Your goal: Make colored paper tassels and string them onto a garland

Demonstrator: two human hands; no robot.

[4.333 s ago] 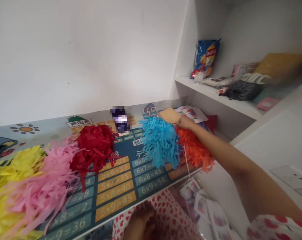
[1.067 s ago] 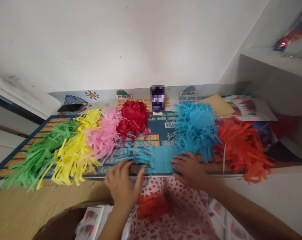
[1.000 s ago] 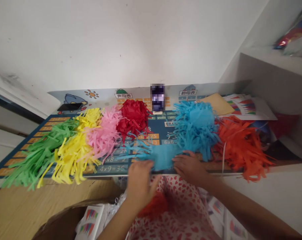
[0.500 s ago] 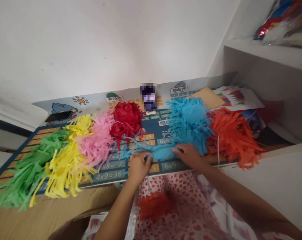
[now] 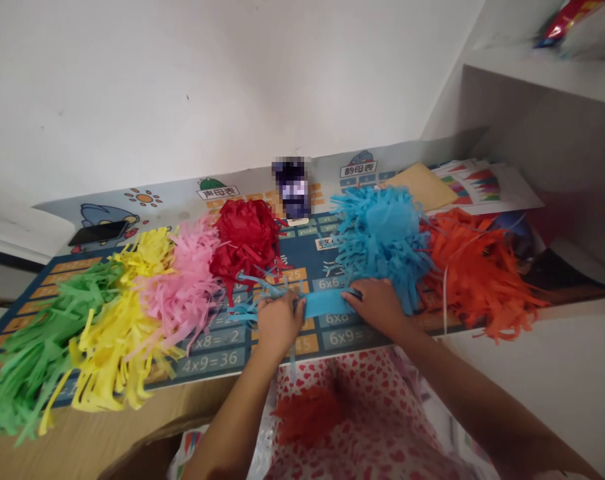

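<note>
A flat band of blue tissue paper [image 5: 325,303] with cut fringe at its left end stretches between my two hands over the desk mat. My left hand [image 5: 281,321] is closed on the fringed side, thumb on the paper. With thumb and fingers pinched, my right hand [image 5: 377,305] grips the other end. Just beyond it lies a pile of blue fringed paper [image 5: 385,233], and to its right orange fringed paper [image 5: 477,273]. Red [image 5: 247,237], pink [image 5: 187,280], yellow [image 5: 127,340] and green [image 5: 47,353] fringed bundles lie to the left.
A dark phone [image 5: 98,233] lies at the mat's back left. Against the wall stands a partly pixelated device [image 5: 293,190]. A yellow sheet [image 5: 422,185] and printed packets [image 5: 487,187] sit at the back right, below a shelf [image 5: 547,77]. Orange paper [image 5: 307,413] rests on my lap.
The blue band is now narrower and flatter between my hands. Both hands still grip it. The camera view has shifted slightly.
</note>
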